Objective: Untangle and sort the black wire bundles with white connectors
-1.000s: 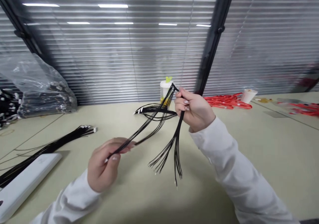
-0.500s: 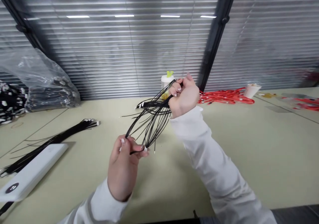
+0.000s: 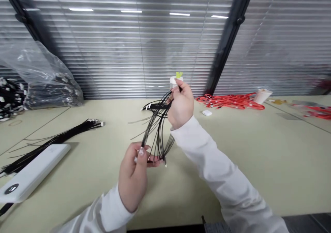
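Observation:
A loose bundle of thin black cables (image 3: 158, 129) with small white ends spans the gap between my hands, above the table. My left hand (image 3: 137, 171) is closed on its lower part, thumb pressed over the strands, and some cable tips lie across its fingers. Higher up and to the right, my right hand (image 3: 182, 103) pinches the upper strands; its palm hides part of them. A thicker black portion with white connectors sticks out to the left of the right hand. Behind that hand stands a white-lidded container (image 3: 173, 81) with a yellow-green top, partly covered.
At left lie another black cable bundle (image 3: 64, 136) and a white power bank (image 3: 36, 172). A clear plastic bag (image 3: 54, 84) of cables stands behind them. Red lanyards (image 3: 232, 102), a paper cup (image 3: 263, 95) and a small white case (image 3: 207, 113) are at the back right, before the blinds.
My right hand has moved left, uncovering the small white case. The left hand has shifted slightly right and down, and the cables between them hang in a tighter curve.

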`<state>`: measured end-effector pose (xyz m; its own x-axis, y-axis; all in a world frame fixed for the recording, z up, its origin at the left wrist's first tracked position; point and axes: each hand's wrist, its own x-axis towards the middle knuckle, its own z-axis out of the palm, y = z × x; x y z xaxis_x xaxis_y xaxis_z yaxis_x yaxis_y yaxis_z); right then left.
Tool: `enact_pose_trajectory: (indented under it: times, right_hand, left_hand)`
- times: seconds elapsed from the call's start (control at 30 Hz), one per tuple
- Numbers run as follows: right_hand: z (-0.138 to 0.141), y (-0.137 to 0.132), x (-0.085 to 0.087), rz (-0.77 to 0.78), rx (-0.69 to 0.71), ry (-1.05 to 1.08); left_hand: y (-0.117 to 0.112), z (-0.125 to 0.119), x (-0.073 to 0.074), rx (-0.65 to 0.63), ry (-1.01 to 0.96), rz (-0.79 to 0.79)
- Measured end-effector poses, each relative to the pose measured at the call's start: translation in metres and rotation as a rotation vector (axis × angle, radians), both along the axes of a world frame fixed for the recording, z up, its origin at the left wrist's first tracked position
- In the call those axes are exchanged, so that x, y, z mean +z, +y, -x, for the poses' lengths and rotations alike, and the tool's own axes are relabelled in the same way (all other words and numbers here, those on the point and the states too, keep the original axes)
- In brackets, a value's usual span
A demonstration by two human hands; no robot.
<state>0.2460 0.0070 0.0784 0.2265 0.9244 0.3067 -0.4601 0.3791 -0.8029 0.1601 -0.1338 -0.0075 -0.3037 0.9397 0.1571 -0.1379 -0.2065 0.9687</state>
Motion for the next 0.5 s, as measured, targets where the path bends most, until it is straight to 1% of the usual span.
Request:
enact_pose_trajectory:
  times: [0.07,0.13,0.23,0.3,0.37,0.43,0.5]
  right_hand:
    - [0.007,0.003,-0.012,0.011,-0.024,0.005]
    - [0.009,0.011,-0.025,-0.01,-0.055,-0.004]
    - [-0.001,0.026,-0.042,-0.098,-0.058,-0.11]
    - [-0.013,0.035,-0.05,-0.162,-0.036,-0.23]
    - [-0.024,0.04,-0.057,-0.203,-0.031,-0.359]
    - [-0.028,0.044,-0.064,-0.209,-0.058,-0.471]
    - [-0.027,0.047,-0.073,-0.181,-0.105,-0.563]
  left_hand:
    - [-0.002,-0.003,-0.005,-0.071,0.015,0.026]
    - [0.0,-0.002,-0.005,-0.121,-0.022,0.069]
    - [0.012,0.006,0.006,-0.169,-0.14,0.151]
    - [0.022,0.012,0.016,-0.208,-0.232,0.241]
    - [0.028,0.017,0.022,-0.216,-0.295,0.331]
    - [0.029,0.019,0.02,-0.239,-0.3,0.392]
    - [0.025,0.018,0.011,-0.284,-0.254,0.412]
